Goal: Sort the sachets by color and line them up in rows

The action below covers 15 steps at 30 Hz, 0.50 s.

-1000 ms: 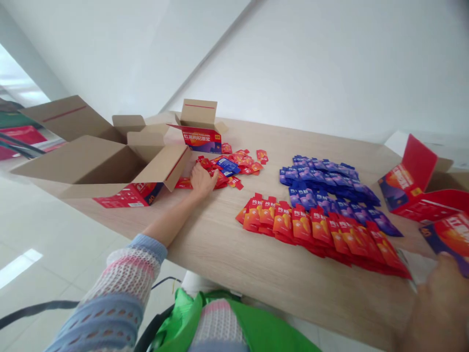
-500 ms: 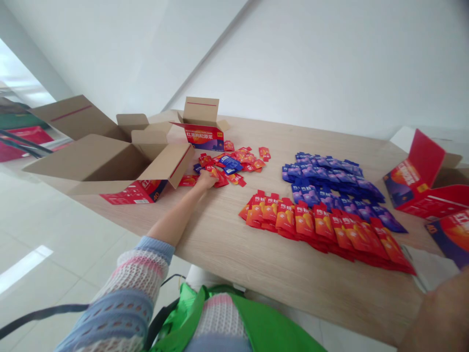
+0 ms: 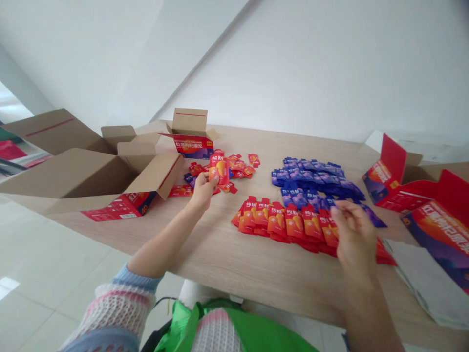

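Observation:
My left hand (image 3: 202, 191) is raised a little off the wooden table (image 3: 234, 254), shut on a red-orange pouch (image 3: 220, 169) that stands upright between its fingers. Just behind it lies a loose heap of red and blue pouches (image 3: 234, 167). My right hand (image 3: 352, 233) hovers over the right part of an overlapping row of red pouches (image 3: 282, 221), fingers loosely curled and apart, holding nothing I can see. Beyond that row lies a spread of blue-purple pouches (image 3: 311, 180).
A large open cardboard carton (image 3: 95, 171) lies on its side at the left. A small open red box (image 3: 192, 139) stands at the back. More open red cartons (image 3: 399, 181) and a printed flat box (image 3: 437, 234) sit at the right edge.
My left hand has lifted a red-orange pouch out of the loose heap. My right hand has come up from the lower right corner to above the red row.

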Available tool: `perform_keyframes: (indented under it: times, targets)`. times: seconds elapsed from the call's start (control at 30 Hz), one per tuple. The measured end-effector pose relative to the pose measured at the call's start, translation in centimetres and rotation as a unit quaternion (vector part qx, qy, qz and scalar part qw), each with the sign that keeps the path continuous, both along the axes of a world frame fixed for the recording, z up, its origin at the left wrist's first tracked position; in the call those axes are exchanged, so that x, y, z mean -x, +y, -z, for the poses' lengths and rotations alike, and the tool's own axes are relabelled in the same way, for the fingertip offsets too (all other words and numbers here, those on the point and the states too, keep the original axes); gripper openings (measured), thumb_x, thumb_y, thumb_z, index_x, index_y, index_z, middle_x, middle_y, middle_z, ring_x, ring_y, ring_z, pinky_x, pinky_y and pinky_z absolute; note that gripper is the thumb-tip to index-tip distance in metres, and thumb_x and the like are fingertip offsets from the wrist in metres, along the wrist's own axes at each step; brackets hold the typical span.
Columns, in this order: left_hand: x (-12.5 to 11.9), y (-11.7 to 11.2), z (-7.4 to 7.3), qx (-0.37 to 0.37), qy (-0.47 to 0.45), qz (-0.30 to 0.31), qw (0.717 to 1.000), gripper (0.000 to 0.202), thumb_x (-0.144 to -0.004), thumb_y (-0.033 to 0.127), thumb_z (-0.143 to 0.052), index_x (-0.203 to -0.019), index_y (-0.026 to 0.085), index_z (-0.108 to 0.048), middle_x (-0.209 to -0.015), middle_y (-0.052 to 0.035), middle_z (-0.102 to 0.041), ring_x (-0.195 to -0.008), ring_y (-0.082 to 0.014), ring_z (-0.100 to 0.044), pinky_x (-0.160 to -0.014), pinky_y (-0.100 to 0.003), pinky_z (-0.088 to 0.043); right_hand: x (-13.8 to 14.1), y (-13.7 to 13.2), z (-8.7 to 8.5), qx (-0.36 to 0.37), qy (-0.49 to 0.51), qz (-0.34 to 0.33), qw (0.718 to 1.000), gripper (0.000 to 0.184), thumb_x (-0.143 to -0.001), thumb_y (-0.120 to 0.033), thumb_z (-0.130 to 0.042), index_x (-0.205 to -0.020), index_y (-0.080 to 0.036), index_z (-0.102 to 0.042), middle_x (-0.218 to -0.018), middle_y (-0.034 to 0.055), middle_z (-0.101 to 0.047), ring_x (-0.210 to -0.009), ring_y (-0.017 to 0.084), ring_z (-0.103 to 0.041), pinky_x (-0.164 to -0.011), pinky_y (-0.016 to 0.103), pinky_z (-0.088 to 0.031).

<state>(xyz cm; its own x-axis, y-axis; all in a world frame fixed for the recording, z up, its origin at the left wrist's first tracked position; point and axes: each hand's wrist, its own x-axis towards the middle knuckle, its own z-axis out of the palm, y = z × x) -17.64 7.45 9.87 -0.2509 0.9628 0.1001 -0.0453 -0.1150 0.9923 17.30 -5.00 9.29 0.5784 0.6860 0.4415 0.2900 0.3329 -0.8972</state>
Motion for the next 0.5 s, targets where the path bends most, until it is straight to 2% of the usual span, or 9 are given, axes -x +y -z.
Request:
perform_keyframes:
  times: [0.1, 0.17, 0.27, 0.3, 0.37, 0.43, 0.5]
  targets:
    - [-4.2, -3.7, -0.8, -0.059, -0.07, 0.097, 0.991, 0.043, -0.069, 0.045, -0.083, -0.089, 0.017, -0.056, -0.074, 0.001, -0.059, -0.06, -0.0087, -0.048, -0.058, -0.022, -0.039, 3.9, 0.6, -1.8, 0.072, -0.072, -0.167, 0.981, 0.047, -0.08, -0.056, -0.069, -0.114, -0.025, -0.067, -0.118, 0.0086, -0.061, -0.103, 0.023, -0.057, -0.09, 0.039, -0.05]
    - [-6.9, -6.2, -0.9, -0.056, -0.074, 0.166, 0.982, 0.044, -0.073, 0.047, -0.082, -0.092, 0.018, -0.056, -0.077, 0.0008, -0.06, -0.062, -0.0092, -0.049, -0.059, -0.023, -0.04, 5.9, 0.5, -2.2, 0.094, -0.086, -0.23, 0.965, 0.05, -0.083, -0.06, -0.067, -0.119, -0.025, -0.066, -0.122, 0.0083, -0.06, -0.108, 0.023, -0.056, -0.091, 0.038, -0.05]
    - [-10.1, -9.4, 0.0, -0.064, -0.05, 0.256, 0.963, 0.039, -0.08, 0.047, -0.077, -0.097, 0.018, -0.056, -0.088, -0.003, -0.064, -0.075, -0.0141, -0.059, -0.069, -0.027, -0.048, 7.8, 0.2, -1.5, 0.088, -0.037, -0.286, 0.953, 0.047, -0.087, -0.063, -0.061, -0.115, -0.024, -0.063, -0.112, 0.007, -0.063, -0.102, 0.023, -0.059, -0.088, 0.037, -0.05]
    - [-11.0, -10.2, 0.5, -0.079, -0.035, 0.277, 0.957, 0.036, -0.083, 0.045, -0.074, -0.098, 0.019, -0.055, -0.093, -0.0044, -0.065, -0.082, -0.016, -0.061, -0.074, -0.029, -0.05, 8.1, 0.2, -1.1, 0.083, -0.019, -0.281, 0.956, 0.046, -0.089, -0.064, -0.058, -0.112, -0.024, -0.061, -0.106, 0.006, -0.064, -0.098, 0.022, -0.06, -0.085, 0.036, -0.051]
    - [-12.3, -11.4, 1.4, -0.111, 0.012, 0.302, 0.947, 0.028, -0.088, 0.039, -0.069, -0.101, 0.02, -0.054, -0.1, -0.0064, -0.066, -0.091, -0.0185, -0.062, -0.081, -0.032, -0.051, 8.4, 0.0, -0.3, 0.068, -0.008, -0.218, 0.974, 0.044, -0.093, -0.066, -0.052, -0.103, -0.024, -0.058, -0.095, 0.0041, -0.064, -0.088, 0.021, -0.059, -0.08, 0.035, -0.051]
    - [-13.1, -12.2, 1.8, -0.12, 0.085, 0.324, 0.935, 0.024, -0.089, 0.034, -0.067, -0.101, 0.02, -0.052, -0.1, -0.0065, -0.066, -0.089, -0.019, -0.063, -0.079, -0.033, -0.051, 8.2, -0.1, 0.3, 0.055, -0.036, -0.13, 0.989, 0.045, -0.096, -0.067, -0.044, -0.097, -0.023, -0.056, -0.089, 0.0033, -0.062, -0.083, 0.02, -0.057, -0.077, 0.034, -0.049]
    - [-13.3, -12.7, 1.6, -0.121, 0.155, 0.347, 0.917, 0.026, -0.087, 0.031, -0.067, -0.104, 0.021, -0.05, -0.096, -0.0058, -0.066, -0.082, -0.0182, -0.063, -0.072, -0.031, -0.051, 7.6, -0.3, 0.7, 0.049, -0.078, -0.085, 0.992, 0.047, -0.099, -0.066, -0.037, -0.092, -0.023, -0.055, -0.086, 0.0032, -0.062, -0.08, 0.019, -0.057, -0.075, 0.033, -0.048]
